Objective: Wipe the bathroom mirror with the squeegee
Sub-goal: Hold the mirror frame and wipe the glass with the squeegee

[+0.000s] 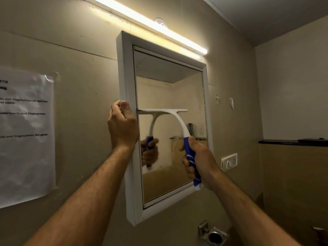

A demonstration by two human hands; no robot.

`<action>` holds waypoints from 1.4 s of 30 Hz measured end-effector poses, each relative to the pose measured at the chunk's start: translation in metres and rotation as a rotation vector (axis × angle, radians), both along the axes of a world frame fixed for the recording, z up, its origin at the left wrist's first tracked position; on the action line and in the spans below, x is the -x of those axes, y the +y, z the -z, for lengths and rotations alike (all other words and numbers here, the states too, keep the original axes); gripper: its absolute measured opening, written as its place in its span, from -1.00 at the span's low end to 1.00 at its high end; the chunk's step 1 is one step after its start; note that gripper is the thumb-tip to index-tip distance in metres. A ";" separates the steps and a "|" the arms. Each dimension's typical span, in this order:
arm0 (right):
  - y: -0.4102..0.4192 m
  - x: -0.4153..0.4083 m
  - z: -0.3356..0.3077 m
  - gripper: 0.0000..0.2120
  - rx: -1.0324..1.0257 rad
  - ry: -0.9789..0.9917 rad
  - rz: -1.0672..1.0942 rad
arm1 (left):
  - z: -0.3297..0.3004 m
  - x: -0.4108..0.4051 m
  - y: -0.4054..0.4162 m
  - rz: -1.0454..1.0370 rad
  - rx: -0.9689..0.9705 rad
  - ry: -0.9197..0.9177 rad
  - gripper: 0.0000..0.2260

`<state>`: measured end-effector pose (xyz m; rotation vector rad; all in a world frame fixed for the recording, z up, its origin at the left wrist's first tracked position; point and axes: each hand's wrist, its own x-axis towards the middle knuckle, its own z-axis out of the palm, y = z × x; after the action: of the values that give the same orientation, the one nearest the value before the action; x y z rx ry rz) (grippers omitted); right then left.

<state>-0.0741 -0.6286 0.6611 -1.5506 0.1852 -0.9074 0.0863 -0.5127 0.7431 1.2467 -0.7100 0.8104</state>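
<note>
So the white plastic squeegee with the blue-striped grip (177,128) is up against the glass of the white-framed rectangular wall mirror (126,71), blade flat and level about halfway up the pane, its left tip right at the inner edge of the frame. The blade only spans the left part of the glass, so I'd guess this is one vertical lane, with another pass needed toward 3 o'clock. The handle curves down and away to about 5 o'clock from the blade, which makes sense: it lets the right hand (200,158) stay off the glass while the rubber edge stays pressed on. That hand is wrapped tight round the blue grip, fingers curled over it, near the lower right part of the pane.

The left hand (122,126) sits at 9 o'clock of the blade, clamped on the outer left edge of the frame, thumb on the front face. Looks like it's steadying the mirror so it doesn't shift or swing under the wiping pressure.

Further out: a lit tube light (145,23) at 12 o'clock above the frame, a crinkled printed paper notice (26,135) taped to the wall way off at 9 o'clock, a white wall switch plate (229,161) at 4 o'clock, and a chrome wall fitting (213,234) down at 6 o'clock.
</note>
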 end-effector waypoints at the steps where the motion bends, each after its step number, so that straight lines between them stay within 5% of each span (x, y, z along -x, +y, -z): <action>1: 0.001 -0.001 0.002 -0.55 -0.007 0.002 -0.005 | 0.000 0.001 0.000 -0.004 -0.003 0.000 -0.62; 19: 0.011 -0.001 0.018 -0.45 -0.009 0.006 -0.059 | 0.001 0.008 0.003 -0.002 -0.017 0.039 -0.63; 24: 0.014 0.002 0.044 -0.39 -0.148 0.088 -0.098 | 0.001 0.012 0.004 -0.006 -0.016 0.047 -0.63; 34: 0.011 0.004 0.022 -0.44 -0.140 0.076 0.057 | 0.006 0.011 0.004 -0.020 -0.017 0.053 -0.62; 42: 0.011 0.007 0.065 -0.36 -0.140 0.135 0.090 | 0.022 0.010 0.003 -0.030 -0.017 0.068 -0.60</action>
<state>-0.0809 -0.6175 0.5965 -1.4828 0.4098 -0.8424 0.0768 -0.5098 0.7215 1.2962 -0.6461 0.7844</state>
